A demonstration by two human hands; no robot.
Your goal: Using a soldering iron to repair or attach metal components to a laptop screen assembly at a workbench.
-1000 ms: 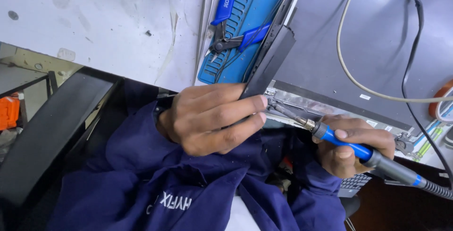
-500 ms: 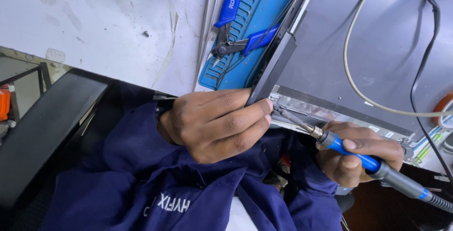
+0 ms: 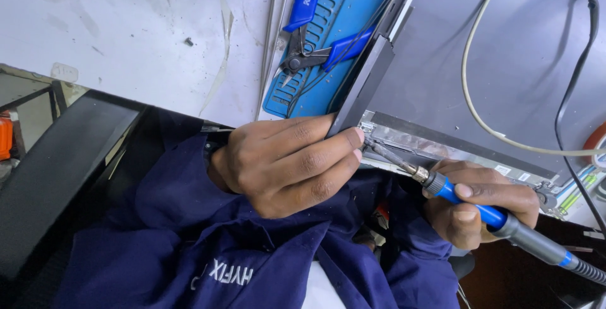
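Head view: the left hand [image 3: 287,160] pinches the black strip [image 3: 363,85] against the laptop panel [image 3: 499,50]; the right hand [image 3: 483,205] grips the soldering iron [image 3: 467,202], tip at the panel's metal edge, a joint apparently mid-solder.

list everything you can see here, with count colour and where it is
soldering iron: 1, blue and grey grip, metal tip at the panel's corner
flat panel: 1, grey with a silver edge strip, right half of the bench
black bar: 1, black, along the panel's left edge
cutters: 1, blue handles, on the blue mat
blue mat: 1, blue, ribbed, top centre
cream cable: 1, cream, looping over the panel
black cable: 1, black, far right
workbench: 1, white, scuffed, upper left
left hand: 1, fingertips on the bar's lower end
right hand: 1, gripping the soldering iron
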